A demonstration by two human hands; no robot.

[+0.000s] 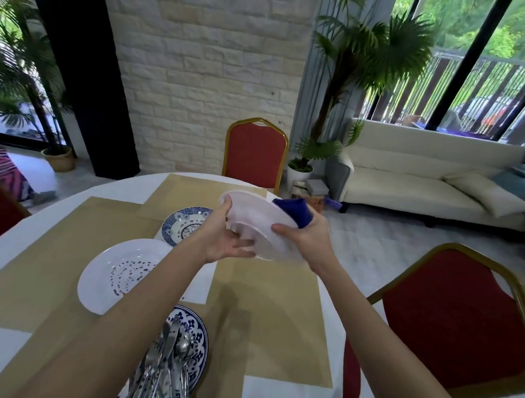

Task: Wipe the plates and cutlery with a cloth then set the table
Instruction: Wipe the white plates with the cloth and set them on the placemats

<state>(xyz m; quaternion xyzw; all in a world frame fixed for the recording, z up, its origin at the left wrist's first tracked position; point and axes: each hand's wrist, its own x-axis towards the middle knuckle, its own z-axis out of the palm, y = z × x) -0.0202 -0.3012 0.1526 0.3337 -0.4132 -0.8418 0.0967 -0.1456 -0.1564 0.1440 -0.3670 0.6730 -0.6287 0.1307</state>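
Plate count is four. One white plate is up in the air, and three are on the round worktop: a white speckled plate, a blue patterned plate further back, and a second blue patterned plate near the front edge with a pile of cutlery on it. There's one blue cloth. I can fully see two red chairs, a far one and one just beside the worktop's right edge.

The lifted plate is tilted with its underside toward the camera. It's above the far-right part of the worktop near the curved rim, well apart from the other plates and over a tan placemat.

The left hand grips the plate's left rim, thumb on the top edge and fingers underneath. The right hand pinches the right rim with its thumb on the near face, and the cloth is bunched under its fingers on the far side.
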